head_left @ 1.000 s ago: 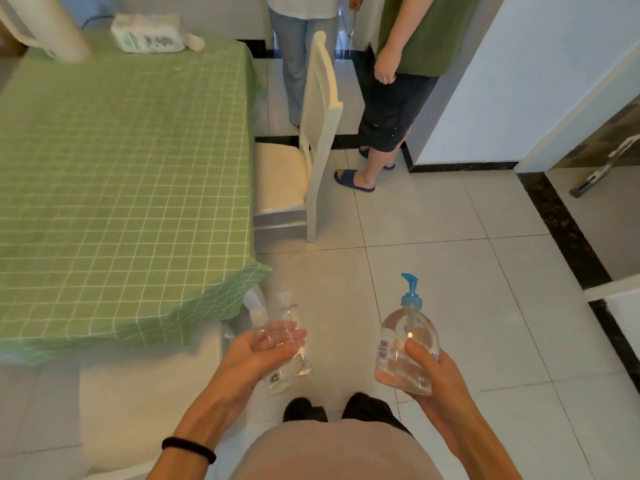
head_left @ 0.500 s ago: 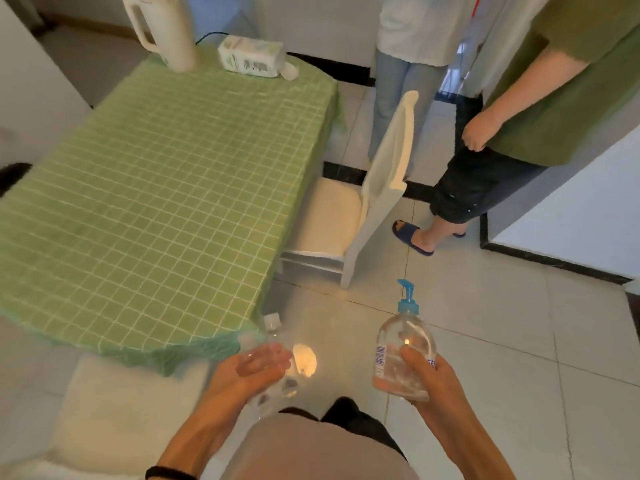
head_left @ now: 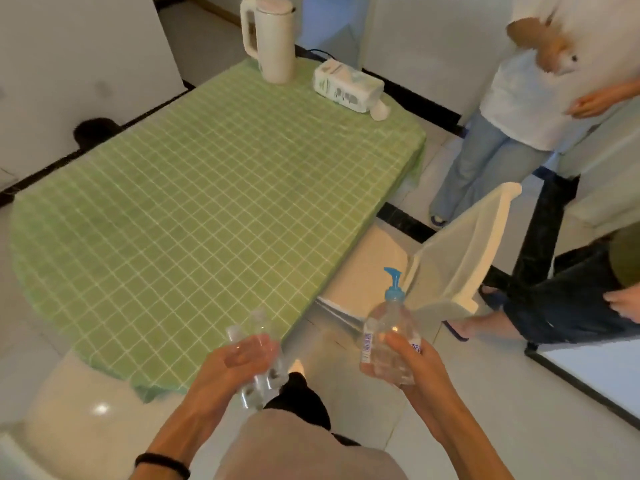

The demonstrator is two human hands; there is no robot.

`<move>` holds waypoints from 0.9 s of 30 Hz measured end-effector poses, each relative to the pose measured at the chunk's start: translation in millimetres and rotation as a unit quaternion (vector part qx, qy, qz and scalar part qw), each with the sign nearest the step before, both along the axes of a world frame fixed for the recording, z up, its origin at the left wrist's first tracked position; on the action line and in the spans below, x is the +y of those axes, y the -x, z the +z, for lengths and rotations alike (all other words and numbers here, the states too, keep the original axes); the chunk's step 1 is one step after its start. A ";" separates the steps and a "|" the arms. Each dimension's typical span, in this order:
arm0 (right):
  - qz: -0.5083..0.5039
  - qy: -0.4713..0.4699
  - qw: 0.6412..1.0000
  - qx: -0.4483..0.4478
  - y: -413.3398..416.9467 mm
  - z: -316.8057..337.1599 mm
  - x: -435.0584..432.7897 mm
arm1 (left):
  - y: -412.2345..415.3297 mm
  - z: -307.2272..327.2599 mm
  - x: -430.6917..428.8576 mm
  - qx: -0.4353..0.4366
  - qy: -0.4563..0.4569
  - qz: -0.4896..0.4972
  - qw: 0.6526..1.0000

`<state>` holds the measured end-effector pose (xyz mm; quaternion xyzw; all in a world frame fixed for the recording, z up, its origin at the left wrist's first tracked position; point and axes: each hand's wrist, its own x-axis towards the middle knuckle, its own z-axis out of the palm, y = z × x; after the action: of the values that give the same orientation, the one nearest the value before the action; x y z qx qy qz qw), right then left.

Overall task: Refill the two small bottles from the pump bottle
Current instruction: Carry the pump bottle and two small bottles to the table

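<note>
Leaning seemingly left: 2 small bottles (head_left: 258,323)

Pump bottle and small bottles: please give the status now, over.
Left hand grips both small bottles. Right hand grips pump bottle, upright, pump head on. Nothing set on table yet. Chair close on the right.

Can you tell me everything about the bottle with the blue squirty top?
It is a clear, rounded plastic pump bottle with a blue pump head, spout pointing left. A white barcode label runs down its side. The person's right hand grips its lower half, holding it nearly upright in the air over the pale tiled floor. How full it is cannot be told.
</note>
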<state>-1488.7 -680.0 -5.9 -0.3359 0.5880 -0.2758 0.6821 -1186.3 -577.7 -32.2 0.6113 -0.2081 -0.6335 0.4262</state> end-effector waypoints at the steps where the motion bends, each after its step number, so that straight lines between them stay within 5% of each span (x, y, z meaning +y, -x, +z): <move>1: 0.009 0.003 1.000 0.003 -6.4 2.3 -16.4 | -1.3 1.9 -15.3 0.003 0.006 0.003 1.000; 15: 0.169 0.039 0.979 0.111 -109.0 -17.6 -235.9 | -41.3 -11.3 -155.2 -0.043 0.003 0.106 0.993; 27: 0.341 0.155 0.903 0.211 -174.9 -104.1 -453.2 | -45.5 -76.3 -335.9 -0.151 -0.011 0.239 0.959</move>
<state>-1313.8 -1133.2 -110.0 -0.6680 0.5176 -0.0364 0.5334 -1140.8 -913.6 -108.6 0.7364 -0.1107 -0.4157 0.5223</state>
